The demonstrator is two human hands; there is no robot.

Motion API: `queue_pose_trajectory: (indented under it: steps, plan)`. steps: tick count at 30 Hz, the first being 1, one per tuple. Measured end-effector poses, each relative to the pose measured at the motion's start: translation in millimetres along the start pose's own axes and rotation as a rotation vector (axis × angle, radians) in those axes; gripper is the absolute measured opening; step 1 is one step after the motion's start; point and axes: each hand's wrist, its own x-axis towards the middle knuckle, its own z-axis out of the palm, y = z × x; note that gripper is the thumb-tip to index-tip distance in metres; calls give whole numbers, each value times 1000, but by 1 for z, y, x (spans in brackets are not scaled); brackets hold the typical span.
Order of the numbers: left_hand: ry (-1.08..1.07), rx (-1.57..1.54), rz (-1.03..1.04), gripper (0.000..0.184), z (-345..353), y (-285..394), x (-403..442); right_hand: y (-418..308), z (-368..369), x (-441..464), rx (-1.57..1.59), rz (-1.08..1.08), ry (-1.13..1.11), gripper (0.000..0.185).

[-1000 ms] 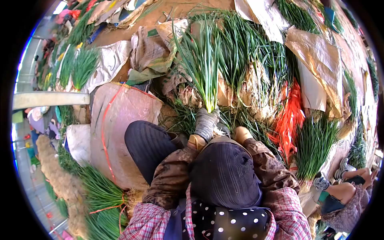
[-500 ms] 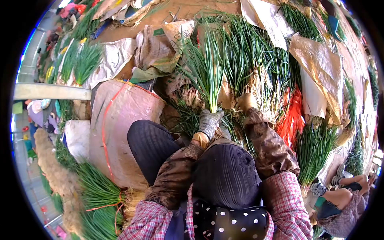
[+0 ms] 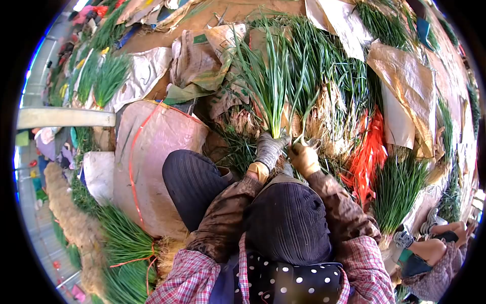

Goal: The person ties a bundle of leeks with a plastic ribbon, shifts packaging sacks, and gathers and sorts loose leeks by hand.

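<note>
My left hand [image 3: 271, 149], in a grey glove, is closed around the pale stem ends of a bunch of green onions [image 3: 275, 91], whose long leaves fan upward. Right beside it, my right hand [image 3: 305, 159] in a yellowish glove has its fingers closed on a thin green onion stalk [image 3: 306, 119] that slants up towards the pile. The roots below my left hand are mostly hidden. Ahead lies a large pile of green onions [image 3: 336, 61] with straw-coloured roots [image 3: 328, 116] facing me.
Red plastic strips [image 3: 368, 157] lie right of my right hand. A big wrapped bundle [image 3: 157, 167] stands to the left, with tied green onions [image 3: 121, 228] below it. Sacking [image 3: 195, 61] and a tan sheet [image 3: 402, 86] lie ahead. Another person's legs [image 3: 425, 248] show at lower right.
My right hand has drawn back from the pile towards my left hand, now with a stalk in its fingers. The left hand's bunch has shifted slightly up and right.
</note>
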Motion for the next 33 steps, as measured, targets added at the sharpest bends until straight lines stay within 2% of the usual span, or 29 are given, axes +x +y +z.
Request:
queue_pose_trajectory:
  steps: [1, 2, 4, 5, 6, 8, 10, 11, 13, 14, 17, 18, 21, 22, 26, 29, 30, 31, 32, 33]
  plan:
    - [-25, -22, -100, 23, 1, 13, -5, -4, -2, -12, 10, -128, 11, 26]
    - [-50, -43, -200, 22, 1, 20, -9, -8, -8, -19, -34, -141, -51, 24]
    - [-70, -78, -235, 20, 3, 14, -7, 34, 27, -8, 559, 66, -7, 26]
    - [-78, -97, -251, 19, 2, 17, -8, 16, 14, 2, 854, 169, 16, 27]
    - [-83, 0, -294, 17, 1, 22, -9, 3, -10, 4, 1149, 514, -111, 33]
    - [-3, -11, -304, 21, 11, -8, 10, 16, -6, 34, 950, 398, 1, 34]
    - [21, -20, -268, 21, 12, -28, 21, 10, 5, 50, 949, 322, 71, 28]
    - [16, -76, -321, 21, 7, -6, 8, 7, 10, 57, 1104, 361, 93, 21]
    - [6, -191, -430, 20, 3, 32, -16, 7, 8, 58, 1199, 564, 32, 40]
    - [-55, -149, -434, 17, 0, 26, -11, 9, 24, 62, 1234, 613, 155, 35]
    - [-139, -550, -266, 15, 0, 10, -15, 6, 15, 54, 1517, 706, 133, 34]
    - [-112, -507, -394, 12, 2, 9, -13, 12, 19, 56, 1526, 691, 102, 28]
    - [-165, -212, -259, 12, -12, 20, -23, 7, 9, 57, 1602, 597, -83, 23]
    - [-174, -172, -262, 12, -12, 21, -23, 2, 14, 61, 1656, 491, -77, 21]
    - [-172, 63, -335, 15, -16, 41, -32, 6, 13, 61, 1564, 513, -133, 28]
    - [-105, -101, -211, 13, -16, 25, -30, -15, 3, 44, 952, 577, 61, 14]
    - [-56, -160, -145, 13, -12, 5, -21, 28, 31, 47, 302, 301, 130, 11]
    - [-35, -115, -163, 16, -16, 15, -28, 44, 36, 37, -19, 234, 201, 9]
    - [-21, -103, -184, 15, -21, 25, -33, 57, 36, 22, -117, 130, 135, 7]
    - [-7, -91, -210, 16, -25, 33, -39, 71, 34, 5, -202, 129, -105, 15]
